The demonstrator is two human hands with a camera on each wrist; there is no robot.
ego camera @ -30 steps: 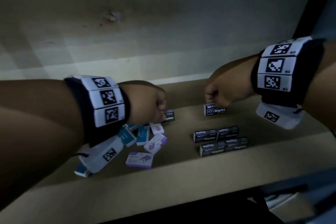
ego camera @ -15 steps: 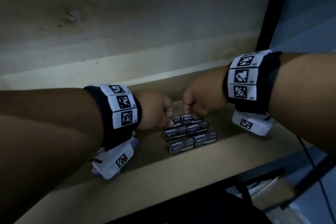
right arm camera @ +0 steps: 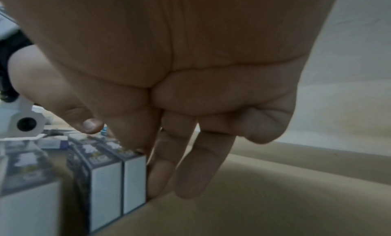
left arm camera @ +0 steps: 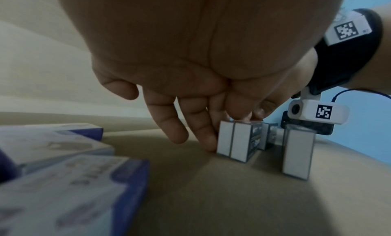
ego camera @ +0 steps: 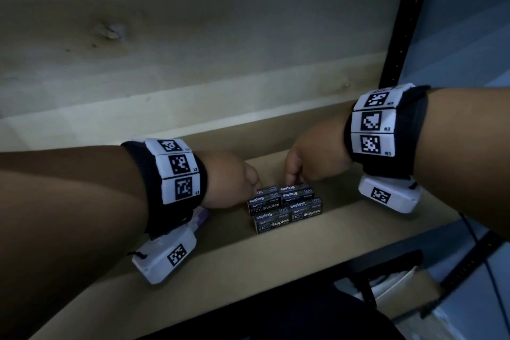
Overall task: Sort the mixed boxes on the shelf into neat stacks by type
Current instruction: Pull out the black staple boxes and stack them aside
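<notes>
Several dark "Staples" boxes (ego camera: 271,222) stand in tight rows of two on the tan shelf board (ego camera: 248,270). My left hand (ego camera: 255,188) is at the back left of the group. Its thumb lies on top of the rear left box (left arm camera: 232,141) and its fingers (left arm camera: 209,139) run down the far side. My right hand (ego camera: 292,178) holds the rear right box (right arm camera: 133,181) the same way, with fingers (right arm camera: 158,177) down its far face. A nearer staples box (left arm camera: 296,154) stands apart from that row.
Blue- and purple-edged white boxes (left arm camera: 63,189) lie loose to the left, mostly hidden under my left forearm; a purple corner (ego camera: 201,217) shows there. The shelf's back wall (ego camera: 193,107) is close behind the hands. A black upright post (ego camera: 400,22) bounds the right side.
A second ago each hand held one staples box apart from the group. Both hands came together and set those boxes behind the rows; little has moved in the last half second.
</notes>
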